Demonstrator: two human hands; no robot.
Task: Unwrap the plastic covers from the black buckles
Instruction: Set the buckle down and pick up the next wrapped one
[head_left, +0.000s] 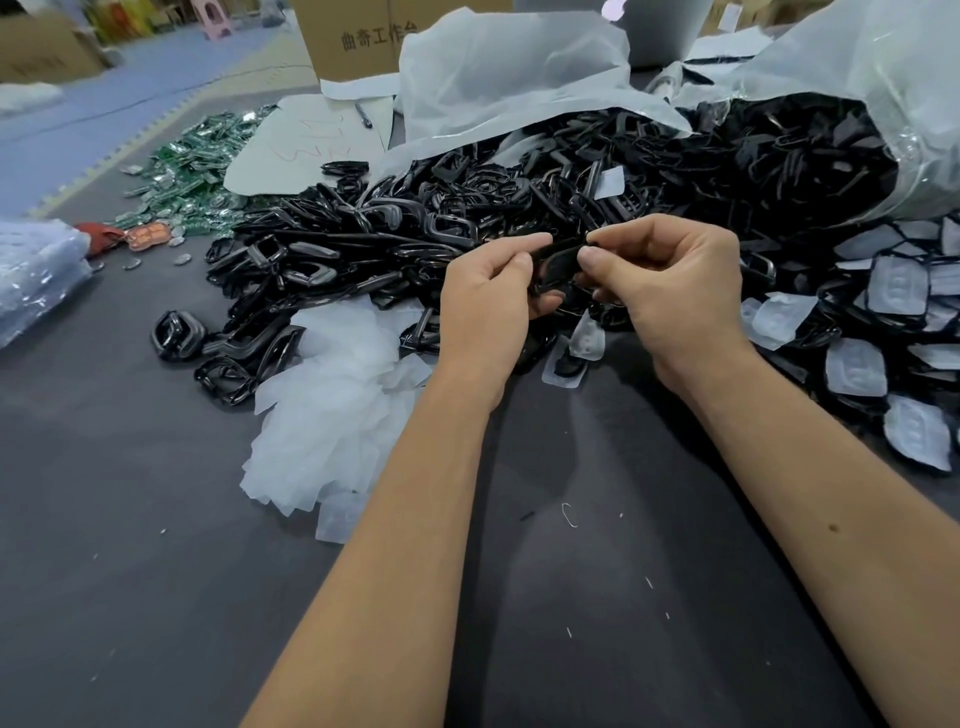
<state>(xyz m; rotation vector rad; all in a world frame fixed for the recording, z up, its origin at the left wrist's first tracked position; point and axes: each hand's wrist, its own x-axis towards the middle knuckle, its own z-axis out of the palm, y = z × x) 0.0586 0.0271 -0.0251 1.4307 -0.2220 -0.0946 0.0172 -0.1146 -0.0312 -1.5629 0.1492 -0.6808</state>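
Glossy black plastic buckle (558, 265), curved and loop-shaped, pinched between left hand (488, 296) and right hand (670, 291) above the dark grey table (130, 571), thumb and forefinger of each closed on one end; any clear cover on it too hard to make out. Behind, a big heap of bare black buckles (415, 228); beside the left wrist, a pile of crumpled translucent white plastic covers (332, 410); at right, buckles in whitish plastic sleeves (883, 322).
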